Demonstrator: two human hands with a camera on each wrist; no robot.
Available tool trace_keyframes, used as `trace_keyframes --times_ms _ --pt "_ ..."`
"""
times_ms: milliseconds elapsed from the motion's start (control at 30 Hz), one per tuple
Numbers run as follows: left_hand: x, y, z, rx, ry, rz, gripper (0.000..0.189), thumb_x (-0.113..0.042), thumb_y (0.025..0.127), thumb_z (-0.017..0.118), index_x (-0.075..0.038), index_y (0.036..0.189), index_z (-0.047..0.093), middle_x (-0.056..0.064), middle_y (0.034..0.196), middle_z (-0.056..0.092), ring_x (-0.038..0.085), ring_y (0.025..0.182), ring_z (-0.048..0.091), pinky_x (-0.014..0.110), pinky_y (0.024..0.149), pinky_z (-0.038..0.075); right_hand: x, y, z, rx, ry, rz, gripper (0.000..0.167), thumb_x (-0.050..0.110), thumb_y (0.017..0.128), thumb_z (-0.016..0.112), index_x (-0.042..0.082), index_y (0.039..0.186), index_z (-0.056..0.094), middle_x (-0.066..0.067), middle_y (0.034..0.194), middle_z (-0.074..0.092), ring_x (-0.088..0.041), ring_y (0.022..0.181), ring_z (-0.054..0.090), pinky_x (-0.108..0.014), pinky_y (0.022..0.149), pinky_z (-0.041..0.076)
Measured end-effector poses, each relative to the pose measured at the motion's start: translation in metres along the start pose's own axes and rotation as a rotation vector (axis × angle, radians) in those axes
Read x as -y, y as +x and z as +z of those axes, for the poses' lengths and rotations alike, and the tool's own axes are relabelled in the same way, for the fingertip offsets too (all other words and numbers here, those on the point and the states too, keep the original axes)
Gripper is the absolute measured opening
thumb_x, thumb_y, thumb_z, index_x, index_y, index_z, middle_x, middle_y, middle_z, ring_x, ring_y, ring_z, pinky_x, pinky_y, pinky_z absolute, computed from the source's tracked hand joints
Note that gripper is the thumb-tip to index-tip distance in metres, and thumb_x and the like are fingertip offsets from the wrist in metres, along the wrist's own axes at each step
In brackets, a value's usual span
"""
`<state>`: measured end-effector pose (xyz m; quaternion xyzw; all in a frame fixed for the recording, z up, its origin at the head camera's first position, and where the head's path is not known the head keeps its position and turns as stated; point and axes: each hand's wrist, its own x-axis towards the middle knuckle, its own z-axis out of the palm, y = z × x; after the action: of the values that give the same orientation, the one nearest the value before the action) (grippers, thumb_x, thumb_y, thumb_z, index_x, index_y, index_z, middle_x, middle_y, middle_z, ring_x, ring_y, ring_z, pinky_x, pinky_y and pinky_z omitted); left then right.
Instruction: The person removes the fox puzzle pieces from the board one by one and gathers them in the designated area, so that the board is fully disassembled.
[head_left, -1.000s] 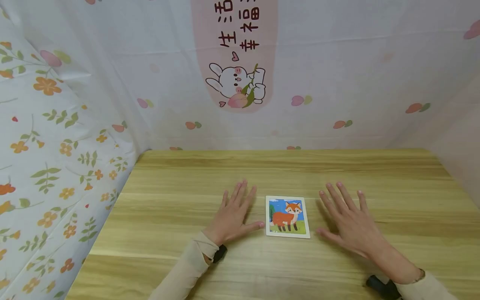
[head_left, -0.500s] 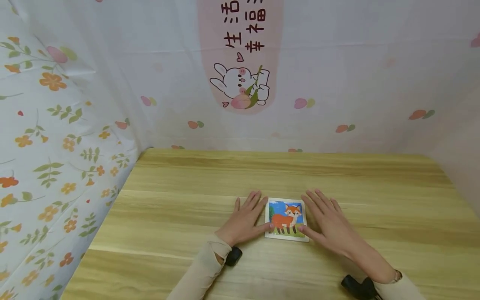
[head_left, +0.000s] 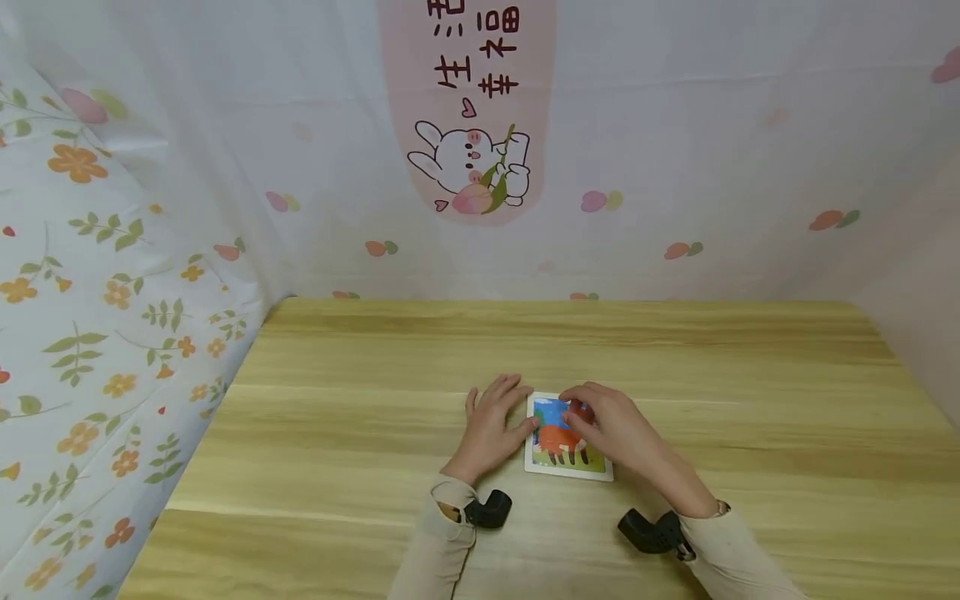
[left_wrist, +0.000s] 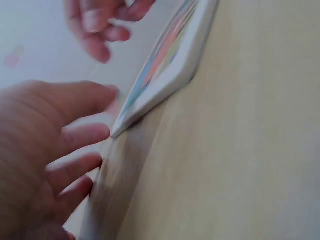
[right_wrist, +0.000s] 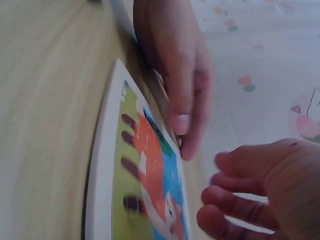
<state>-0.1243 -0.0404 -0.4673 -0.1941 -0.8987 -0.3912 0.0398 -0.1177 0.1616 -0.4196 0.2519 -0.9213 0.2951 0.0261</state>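
A floral cloth (head_left: 112, 333) hangs left of the wooden surface (head_left: 337, 433). The left hand (head_left: 489, 433), fingers spread, is at the left edge of the fox picture board (head_left: 557, 442), which lies flat; contact is unclear. The right hand (head_left: 622, 425), loosely curved with thumb and fingers apart, hovers over its upper right.

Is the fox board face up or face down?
Face up: in the head view, the fox board lies on the table with its printed side showing, though the right hand hides part of it.
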Motion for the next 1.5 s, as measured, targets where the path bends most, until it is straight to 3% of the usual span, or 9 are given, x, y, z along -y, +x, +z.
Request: trace_keyframes --times_ms 167,333,533,767,967,1100,1500 --pt "0.001 0.002 0.006 -0.061 0.048 -0.002 0.038 -0.023 0.082 0.069 -0.01 0.118 0.063 0.007 0.133 0.051 0.027 0.127 0.037 0.059 0.1 0.015 -0.003 0.01 0.011 0.092 0.044 0.056 0.015 0.004 0.083 0.065 0.002 0.098 0.066 0.006 0.068 0.048 -0.008 0.059 0.04 -0.023 0.052 0.036" --pt "0.002 0.001 0.006 -0.076 0.083 -0.019 0.039 -0.022 0.08 0.071 -0.012 0.117 0.063 0.005 0.134 0.05 0.025 0.127 0.036 0.058 0.101 0.014 -0.005 0.015 0.021 0.125 0.075 0.036 0.023 -0.002 0.08 0.062 0.004 0.102 0.063 0.005 0.066 0.043 -0.009 0.058 0.039 -0.023 0.05 0.034" --pt "0.005 0.002 0.001 -0.028 0.09 -0.011 0.042 -0.025 0.08 0.071 -0.013 0.12 0.062 0.004 0.137 0.047 0.024 0.13 0.033 0.058 0.101 0.012 -0.004 0.015 0.023 0.107 0.118 0.076 0.03 -0.003 0.079 0.063 0.004 0.108 0.063 0.004 0.069 0.043 -0.01 0.061 0.04 -0.024 0.053 0.035" --pt "0.005 0.001 -0.004 0.076 0.139 0.043 0.061 -0.038 0.075 0.073 -0.013 0.128 0.055 0.005 0.142 0.041 0.023 0.133 0.028 0.057 0.102 0.012 -0.001 0.015 0.018 0.123 0.125 0.142 0.03 -0.003 0.08 0.062 0.009 0.108 0.063 0.004 0.063 0.041 -0.009 0.053 0.037 -0.023 0.05 0.03" --pt "0.006 0.0 -0.005 0.069 0.104 0.042 0.061 -0.038 0.076 0.073 -0.012 0.128 0.055 0.005 0.143 0.04 0.024 0.134 0.028 0.057 0.103 0.011 0.009 0.021 0.018 0.152 0.135 0.221 0.032 -0.007 0.079 0.056 0.007 0.108 0.06 0.004 0.051 0.035 -0.009 0.04 0.033 -0.022 0.042 0.026" --pt "0.008 -0.001 -0.004 0.07 0.091 0.025 0.06 -0.039 0.076 0.072 -0.013 0.127 0.055 0.004 0.143 0.04 0.023 0.134 0.027 0.055 0.104 0.01 0.012 0.023 0.02 0.173 0.155 0.246 0.032 -0.009 0.08 0.054 0.007 0.107 0.059 0.003 0.051 0.036 -0.01 0.036 0.037 -0.023 0.039 0.03" --pt "0.006 0.002 -0.004 0.085 0.128 0.04 0.058 -0.039 0.077 0.071 -0.014 0.126 0.054 0.003 0.143 0.039 0.022 0.134 0.027 0.055 0.104 0.01 0.007 0.028 0.013 0.218 0.226 0.231 0.031 -0.011 0.079 0.057 0.006 0.104 0.058 -0.001 0.058 0.04 -0.011 0.04 0.04 -0.023 0.037 0.037"
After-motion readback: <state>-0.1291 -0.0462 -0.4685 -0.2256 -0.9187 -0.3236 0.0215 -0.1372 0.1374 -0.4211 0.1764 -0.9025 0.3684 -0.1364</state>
